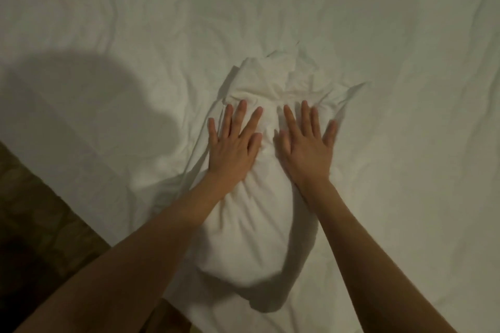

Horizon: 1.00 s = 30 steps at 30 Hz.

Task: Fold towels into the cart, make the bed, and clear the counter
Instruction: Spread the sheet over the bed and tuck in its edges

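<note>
- Landmark: white pillow [243,224], a lumpy bundle lying on the bed sheet [378,35], long axis running away from the camera.
- Nearest: pillow's rounded near end sits just inside the bed's near edge; it casts a dark shadow on the sheet below it.
- Left of that near end: brown patterned floor [40,211] shows past the bed's diagonal edge.
- Both bare forearms come in from the bottom corners and converge on the pillow, one on each side.
- Left hand [234,143]: flat, palm down, fingers straight and spread, pressing on the pillow's upper left part. Not gripping anything.
- Right hand [307,146]: same pose, flat and palm down, fingers splayed, pressing on the pillow's upper right part. Nothing held.
- Hands lie side by side, near each other but apart; a ridge of fabric stands in the gap between the thumbs.
- Just beyond the fingertips: the pillowcase's loose end [276,73] is bunched and creased, with a ragged flap edge at the far tip.
- Left of the pillow: large rounded shadow [89,94] on the sheet, source not visible.
- Beyond and to the right of the pillow: only white sheet, wrinkled all over, filling the frame to the top and right edges.
- Lighting dim and picture soft; fabric texture hard to make out.
</note>
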Motion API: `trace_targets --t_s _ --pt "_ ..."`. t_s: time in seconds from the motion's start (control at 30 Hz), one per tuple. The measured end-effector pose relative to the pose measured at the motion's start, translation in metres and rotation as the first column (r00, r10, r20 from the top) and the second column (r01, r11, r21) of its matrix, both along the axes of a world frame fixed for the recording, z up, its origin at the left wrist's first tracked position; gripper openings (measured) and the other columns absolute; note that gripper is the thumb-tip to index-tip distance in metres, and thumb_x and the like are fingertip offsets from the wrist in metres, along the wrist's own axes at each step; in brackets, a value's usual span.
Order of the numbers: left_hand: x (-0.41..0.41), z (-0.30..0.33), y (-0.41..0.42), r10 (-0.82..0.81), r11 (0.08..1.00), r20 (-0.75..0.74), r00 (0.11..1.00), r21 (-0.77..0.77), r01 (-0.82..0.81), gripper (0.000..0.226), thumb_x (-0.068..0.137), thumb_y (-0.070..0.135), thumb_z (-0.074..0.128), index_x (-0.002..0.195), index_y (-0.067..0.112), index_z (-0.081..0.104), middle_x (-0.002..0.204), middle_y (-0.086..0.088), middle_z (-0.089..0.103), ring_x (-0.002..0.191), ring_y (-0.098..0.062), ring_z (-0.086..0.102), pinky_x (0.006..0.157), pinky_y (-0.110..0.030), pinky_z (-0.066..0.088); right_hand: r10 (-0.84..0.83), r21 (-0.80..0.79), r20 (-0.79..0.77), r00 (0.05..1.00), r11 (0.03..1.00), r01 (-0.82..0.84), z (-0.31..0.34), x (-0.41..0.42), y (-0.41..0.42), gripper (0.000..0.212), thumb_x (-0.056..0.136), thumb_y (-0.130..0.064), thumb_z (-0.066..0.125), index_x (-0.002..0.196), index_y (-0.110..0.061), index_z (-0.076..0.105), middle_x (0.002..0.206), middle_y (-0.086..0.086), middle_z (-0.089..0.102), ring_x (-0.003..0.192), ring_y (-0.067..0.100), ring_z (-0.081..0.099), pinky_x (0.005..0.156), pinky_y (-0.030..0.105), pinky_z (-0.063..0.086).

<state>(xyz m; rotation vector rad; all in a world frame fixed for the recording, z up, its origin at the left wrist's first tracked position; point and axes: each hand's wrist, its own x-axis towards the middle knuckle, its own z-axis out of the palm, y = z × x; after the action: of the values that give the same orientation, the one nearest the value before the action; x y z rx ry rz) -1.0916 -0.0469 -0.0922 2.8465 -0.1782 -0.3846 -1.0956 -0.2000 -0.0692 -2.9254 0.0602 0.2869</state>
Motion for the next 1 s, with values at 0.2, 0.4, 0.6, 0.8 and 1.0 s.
trace_targets --t_s 0.2,0.4,0.6,0.8,1.0 --pt "-0.026 0.020 0.009 0.059 0.998 -0.073 0.996 0.001 -0.059 0.075 0.074 0.079 -0.009 0.138 0.045 -0.029 0.157 0.002 -0.023 0.145 -0.031 -0.012 0.109 -0.065 -0.001 -0.160 0.094 -0.169 0.973 0.980 0.177 0.018 -0.096 0.004 0.058 0.088 -0.060 -0.004 0.144 -0.044 -0.008 0.153 -0.011 -0.019 0.142 0.010 -0.023 0.114 0.048 -0.015" --pt "-0.034 -0.006 0.009 0.055 0.998 -0.189 0.980 -0.001 -0.056 0.073 0.085 0.074 0.020 0.134 0.050 -0.028 0.154 0.009 -0.028 0.144 -0.027 -0.019 0.107 -0.071 0.000 -0.151 -0.009 -0.156 0.976 0.988 0.152 -0.024 -0.092 0.010 0.061 0.090 -0.057 -0.001 0.148 -0.039 -0.003 0.156 -0.006 -0.015 0.141 0.011 -0.023 0.113 0.051 -0.014" --pt "-0.026 0.006 0.015 0.075 0.987 -0.247 0.966 -0.118 -0.107 0.076 0.084 0.073 0.036 0.142 0.055 -0.010 0.155 0.008 -0.026 0.144 -0.026 -0.018 0.109 -0.066 0.001 -0.128 0.100 -0.133 0.983 0.985 0.141 -0.008 -0.093 -0.001 0.051 0.101 -0.048 0.017 0.150 -0.036 0.010 0.159 -0.003 -0.009 0.143 0.012 -0.019 0.113 0.050 -0.012" --pt "-0.031 0.022 0.051 0.296 0.890 -0.280 0.913 -0.266 -0.370 0.106 0.072 0.064 0.066 0.151 0.030 0.003 0.159 -0.011 0.004 0.145 -0.030 0.010 0.116 -0.046 0.020 -0.449 0.531 -0.186 0.874 0.703 0.474 0.000 -0.126 -0.012 0.050 0.098 -0.038 0.045 0.146 -0.040 0.028 0.159 0.003 -0.015 0.145 0.014 0.003 0.117 0.034 0.015" --pt "-0.032 0.036 0.048 0.195 0.892 -0.355 0.914 -0.324 -0.316 0.098 0.081 0.055 0.063 0.151 0.030 -0.001 0.156 0.001 0.022 0.138 -0.027 0.033 0.112 -0.044 0.022 -0.470 0.637 -0.248 0.847 0.579 0.508 0.012 -0.115 -0.014 0.058 0.092 -0.026 0.056 0.143 -0.040 0.033 0.153 0.001 0.030 0.145 0.019 0.015 0.116 0.022 0.010"
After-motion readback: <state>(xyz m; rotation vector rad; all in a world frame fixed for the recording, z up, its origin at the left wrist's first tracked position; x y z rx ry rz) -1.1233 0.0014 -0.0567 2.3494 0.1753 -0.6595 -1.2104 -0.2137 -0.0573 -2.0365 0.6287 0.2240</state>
